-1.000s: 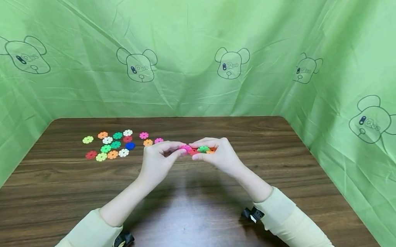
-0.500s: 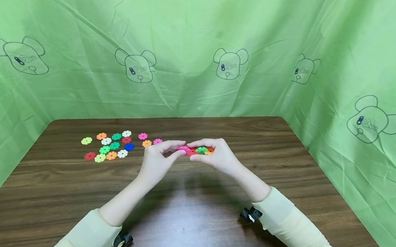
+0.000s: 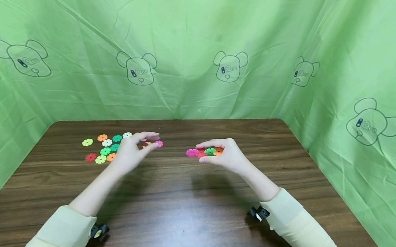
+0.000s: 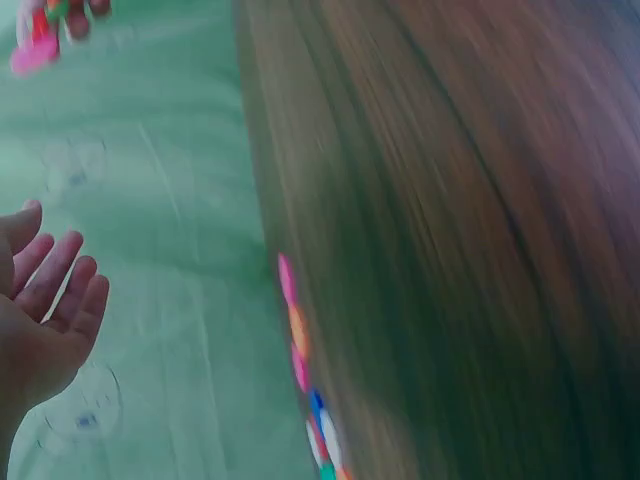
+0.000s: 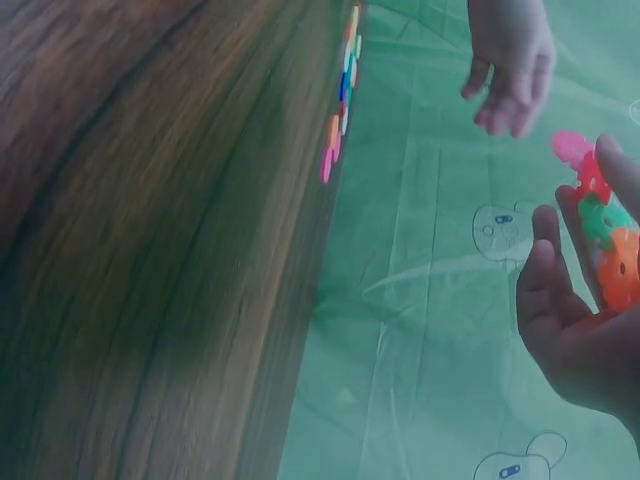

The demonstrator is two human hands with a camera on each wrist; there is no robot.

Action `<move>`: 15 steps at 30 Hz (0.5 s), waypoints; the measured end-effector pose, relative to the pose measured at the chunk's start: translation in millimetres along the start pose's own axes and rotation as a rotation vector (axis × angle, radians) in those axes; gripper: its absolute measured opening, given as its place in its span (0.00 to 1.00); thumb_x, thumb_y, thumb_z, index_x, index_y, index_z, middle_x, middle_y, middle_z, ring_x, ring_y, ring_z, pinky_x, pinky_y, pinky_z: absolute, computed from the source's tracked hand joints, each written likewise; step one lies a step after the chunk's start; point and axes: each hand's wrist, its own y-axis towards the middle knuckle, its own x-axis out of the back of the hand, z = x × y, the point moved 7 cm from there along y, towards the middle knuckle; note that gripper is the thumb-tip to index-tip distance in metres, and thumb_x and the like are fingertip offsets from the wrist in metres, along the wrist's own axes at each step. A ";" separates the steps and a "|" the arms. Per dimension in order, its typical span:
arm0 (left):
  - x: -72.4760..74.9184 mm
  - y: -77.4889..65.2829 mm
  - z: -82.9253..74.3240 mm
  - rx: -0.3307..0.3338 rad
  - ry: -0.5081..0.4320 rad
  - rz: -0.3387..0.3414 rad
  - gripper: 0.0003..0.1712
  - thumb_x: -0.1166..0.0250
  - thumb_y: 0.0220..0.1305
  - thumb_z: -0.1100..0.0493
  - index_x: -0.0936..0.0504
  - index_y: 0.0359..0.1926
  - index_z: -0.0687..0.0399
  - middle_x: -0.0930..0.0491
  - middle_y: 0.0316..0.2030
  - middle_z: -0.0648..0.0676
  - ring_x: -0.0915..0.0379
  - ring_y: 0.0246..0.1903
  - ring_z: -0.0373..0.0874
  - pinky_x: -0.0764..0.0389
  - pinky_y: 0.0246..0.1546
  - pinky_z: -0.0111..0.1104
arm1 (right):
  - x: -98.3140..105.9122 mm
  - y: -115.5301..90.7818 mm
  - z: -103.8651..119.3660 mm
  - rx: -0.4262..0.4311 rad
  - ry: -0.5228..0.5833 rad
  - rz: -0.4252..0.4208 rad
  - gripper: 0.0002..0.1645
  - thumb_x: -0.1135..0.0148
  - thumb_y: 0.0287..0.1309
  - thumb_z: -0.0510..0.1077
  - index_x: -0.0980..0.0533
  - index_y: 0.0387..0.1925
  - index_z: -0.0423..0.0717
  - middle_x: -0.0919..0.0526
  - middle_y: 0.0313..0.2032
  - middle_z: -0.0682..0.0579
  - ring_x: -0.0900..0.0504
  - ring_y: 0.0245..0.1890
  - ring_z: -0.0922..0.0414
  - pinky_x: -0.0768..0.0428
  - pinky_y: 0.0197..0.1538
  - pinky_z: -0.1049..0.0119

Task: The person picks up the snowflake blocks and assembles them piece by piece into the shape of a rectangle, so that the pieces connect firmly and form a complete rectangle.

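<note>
My right hand (image 3: 229, 156) grips a row of joined flower-shaped plastic discs above the table. In the right wrist view the row runs from a pink disc (image 5: 572, 147) through a red disc (image 5: 593, 182) and a green disc (image 5: 603, 222) to an orange disc (image 5: 620, 272), whose far side is cut off by the frame. The pink end juts past my right fingertips. My left hand (image 3: 130, 152) hovers empty over the loose discs, thumb and fingers apart. In the head view a loose pink disc (image 3: 159, 144) shows just beyond its fingertips; several others are partly hidden behind it.
Loose discs lie spread on the left back of the wooden table (image 3: 176, 202), among them a red disc (image 3: 90, 157), a yellow-green disc (image 3: 87, 142) and an orange disc (image 3: 102, 137). A green cloth (image 3: 183, 31) with printed mouse heads hangs behind and at both sides.
My left hand has let go of the pink end of the row and moved left over the loose discs. My right hand keeps the row and has shifted slightly right.
</note>
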 end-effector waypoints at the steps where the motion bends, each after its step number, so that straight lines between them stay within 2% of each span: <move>1: 2.8 0.1 7.8 0.015 0.013 0.017 0.20 0.34 0.58 0.44 0.19 0.51 0.43 0.17 0.45 0.46 0.22 0.39 0.40 0.22 0.33 0.35 | 0.6 -0.9 4.8 0.022 0.000 0.006 0.22 0.25 0.44 0.45 0.17 0.46 0.52 0.15 0.44 0.54 0.18 0.36 0.60 0.20 0.34 0.70; 4: 9.2 -0.4 31.8 0.046 0.030 0.069 0.21 0.35 0.59 0.45 0.19 0.52 0.45 0.18 0.48 0.49 0.24 0.45 0.43 0.23 0.42 0.42 | 2.8 -3.6 19.7 0.094 -0.017 0.014 0.22 0.26 0.46 0.39 0.18 0.46 0.43 0.16 0.44 0.50 0.19 0.39 0.59 0.20 0.38 0.67; 7: 12.5 -0.8 54.7 0.059 0.041 0.114 0.21 0.35 0.60 0.47 0.20 0.52 0.49 0.19 0.49 0.52 0.27 0.52 0.49 0.27 0.50 0.48 | 5.2 -6.4 33.7 0.152 -0.064 0.013 0.20 0.27 0.46 0.37 0.19 0.45 0.39 0.16 0.42 0.48 0.19 0.39 0.58 0.19 0.40 0.63; 10: 13.1 -0.6 74.9 0.063 0.081 0.163 0.21 0.35 0.61 0.49 0.21 0.53 0.52 0.19 0.49 0.54 0.29 0.54 0.54 0.30 0.54 0.52 | 6.5 -6.3 36.0 0.175 -0.110 0.009 0.18 0.27 0.46 0.36 0.18 0.43 0.39 0.15 0.40 0.47 0.19 0.38 0.57 0.19 0.39 0.58; 12: 14.0 -0.6 87.0 0.068 0.119 0.191 0.21 0.35 0.61 0.50 0.21 0.53 0.54 0.19 0.49 0.56 0.30 0.55 0.56 0.31 0.54 0.54 | 7.0 -5.3 35.2 0.191 -0.133 0.009 0.17 0.28 0.46 0.35 0.18 0.42 0.38 0.15 0.40 0.46 0.19 0.37 0.56 0.19 0.38 0.59; 15: 16.0 -0.6 104.9 0.103 0.148 0.230 0.21 0.34 0.60 0.55 0.22 0.54 0.56 0.20 0.50 0.58 0.31 0.56 0.58 0.32 0.55 0.55 | 7.3 -0.7 21.8 0.199 -0.168 0.012 0.17 0.27 0.47 0.38 0.18 0.42 0.44 0.15 0.39 0.50 0.20 0.35 0.56 0.21 0.35 0.62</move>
